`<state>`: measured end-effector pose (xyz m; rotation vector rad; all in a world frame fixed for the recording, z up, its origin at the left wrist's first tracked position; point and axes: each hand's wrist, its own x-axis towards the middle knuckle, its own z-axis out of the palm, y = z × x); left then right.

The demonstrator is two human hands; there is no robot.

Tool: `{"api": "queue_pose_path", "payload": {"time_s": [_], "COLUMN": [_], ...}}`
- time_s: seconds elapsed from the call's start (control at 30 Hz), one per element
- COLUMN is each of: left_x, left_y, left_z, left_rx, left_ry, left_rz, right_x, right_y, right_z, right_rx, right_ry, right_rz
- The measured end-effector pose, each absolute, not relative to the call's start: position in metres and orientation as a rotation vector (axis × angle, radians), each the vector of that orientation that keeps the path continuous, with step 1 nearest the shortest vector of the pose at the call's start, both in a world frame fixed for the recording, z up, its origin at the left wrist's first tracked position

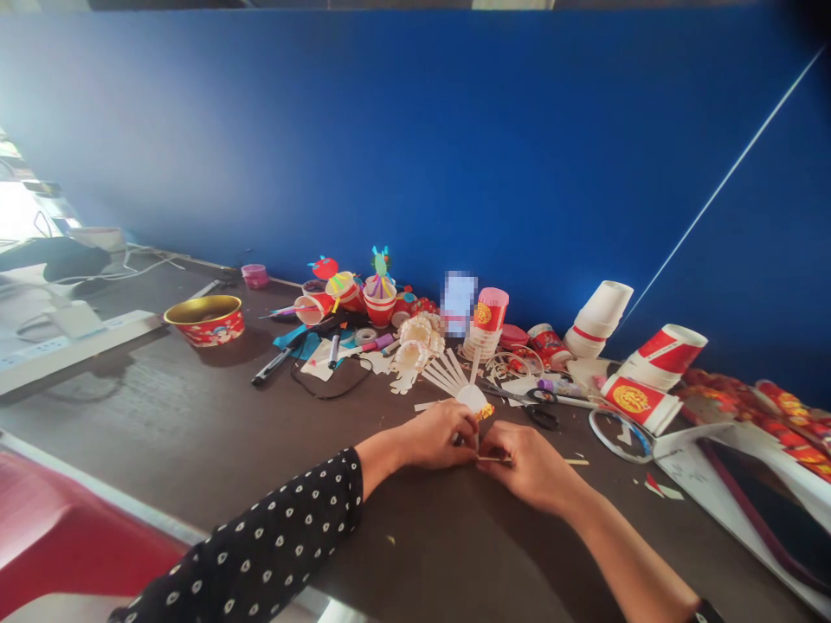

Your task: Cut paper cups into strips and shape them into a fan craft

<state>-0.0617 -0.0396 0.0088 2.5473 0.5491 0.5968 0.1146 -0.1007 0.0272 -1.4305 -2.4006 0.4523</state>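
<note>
A white paper cup cut into strips (pixel 473 398) fans out just beyond my fingertips, with a bit of red and yellow print at its edge. My left hand (pixel 445 435) is closed in a pinch at the near side of this cut cup. Close beside it, my right hand (pixel 525 463) pinches a thin pale paper strip (pixel 497 459), fingertips almost touching the left ones. Where the strip meets the cup is hidden by my fingers. Black-handled scissors (pixel 544 415) lie just past my right hand.
Stacked paper cups (pixel 598 316) and red-printed cups (pixel 640 402) stand at the right, near a phone (pixel 766 506). Cup figures (pixel 380 298), markers (pixel 276 363) and tape (pixel 365 336) crowd the back. A red-gold bowl (pixel 206 324) sits left, by a power strip (pixel 84 346). A blue partition (pixel 415 147) rises behind.
</note>
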Motion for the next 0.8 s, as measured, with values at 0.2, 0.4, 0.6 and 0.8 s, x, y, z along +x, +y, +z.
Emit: {"api": "queue_pose_path", "payload": {"time_s": [0.2,0.4,0.6,0.8], "left_x": [-0.0610,-0.0609,-0.0556,-0.0536], "left_y": [-0.0390,-0.0391,-0.0405,-0.0393], "left_z": [0.0051,0.0052,0.0029,-0.0009], "left_rx": [2.536,2.510,2.491,2.484], "left_ry": [0.548,0.586,0.663,0.701], "left_rz": [0.620,0.584,0.589,0.600], "right_x": [0.1126,0.1101,0.1074,0.1075], "right_y": [-0.1009,-0.1012,-0.1017,-0.1029], "right_z": [0.0246,0.0250,0.0244,0.0214], "right_rx": [-1.421,-1.439,-1.466,-1.525], "right_ry": [-2.368,-2.321,-2.301,-2.272], "right_rz": [0.472,0.499,0.489,0.502]}}
